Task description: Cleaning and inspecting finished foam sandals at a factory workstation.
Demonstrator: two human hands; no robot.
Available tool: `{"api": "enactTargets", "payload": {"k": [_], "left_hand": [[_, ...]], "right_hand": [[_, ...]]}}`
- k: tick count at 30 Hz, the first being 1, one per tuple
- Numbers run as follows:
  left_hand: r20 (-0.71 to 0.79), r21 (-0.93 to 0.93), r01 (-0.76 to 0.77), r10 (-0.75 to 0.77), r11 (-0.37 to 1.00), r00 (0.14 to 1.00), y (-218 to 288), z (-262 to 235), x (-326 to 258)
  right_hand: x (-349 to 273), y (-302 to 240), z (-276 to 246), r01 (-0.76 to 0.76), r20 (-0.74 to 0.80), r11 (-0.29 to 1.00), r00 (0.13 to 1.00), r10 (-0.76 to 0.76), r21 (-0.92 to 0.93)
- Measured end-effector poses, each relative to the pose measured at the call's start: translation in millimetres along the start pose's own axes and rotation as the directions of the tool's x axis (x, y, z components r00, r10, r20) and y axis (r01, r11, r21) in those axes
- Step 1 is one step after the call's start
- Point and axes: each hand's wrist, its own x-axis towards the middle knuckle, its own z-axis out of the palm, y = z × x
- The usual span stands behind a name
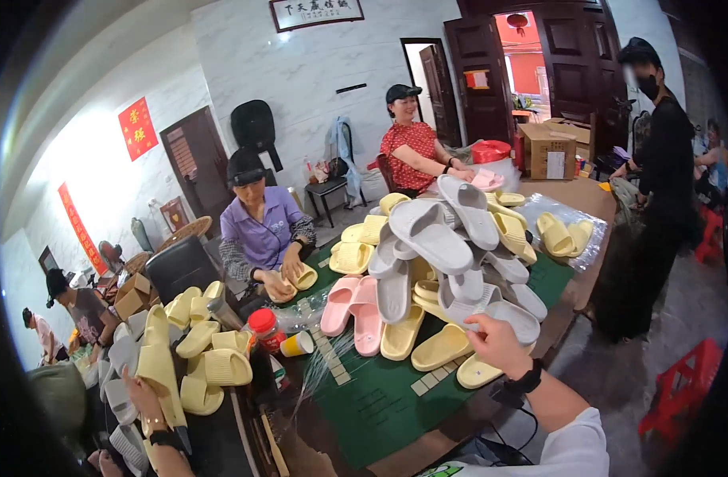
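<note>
Marble wall, red signs (138, 127), right hand (495, 342) on grey slipper (503, 316)

The right hand (497, 343) hides its fingertips behind a grey slipper (491, 314); its grip seems closed, though unclear.

The right hand (495, 338) is raised with fingers curled closed, while the left hand (141, 393) is extended forward, gripping.

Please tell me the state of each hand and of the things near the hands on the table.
right hand: raised, fingers on a grey slipper
grey slipper: at the pile's edge, touched
left hand: grip closed on a yellow slipper
yellow slipper: held upright
slipper pile: heaped, mixed colours
green table: partly covered
</note>
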Motion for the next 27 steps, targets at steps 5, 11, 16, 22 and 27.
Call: {"api": "enactTargets", "payload": {"k": [5,11,16,22,27], "left_hand": [[0.119,-0.346,-0.092,0.141,0.934,0.983,142,-35,-58],[0.45,-0.625,-0.014,0.374,0.781,0.811,269,-35,-179],[0.607,-0.589,-0.106,0.525,0.801,0.597,338,-43,-276],[0.792,-0.523,0.101,0.439,0.846,0.424,338,-30,-319],[0.74,-0.41,-0.09,0.389,0.908,0.549,324,-28,-323]], "right_hand": [[-18,-20,11,-0.064,0.06,0.998,0.996,0.063,0.013],[-51,-61,59,-0.199,0.549,0.909,0.835,-0.039,0.367],[-72,-74,82,-0.364,0.631,0.829,0.775,0.017,0.424],[-81,15,110,-0.444,0.339,0.834,0.879,0.334,0.328],[-93,18,93,-0.478,0.452,0.867,0.811,0.372,0.144]]}}
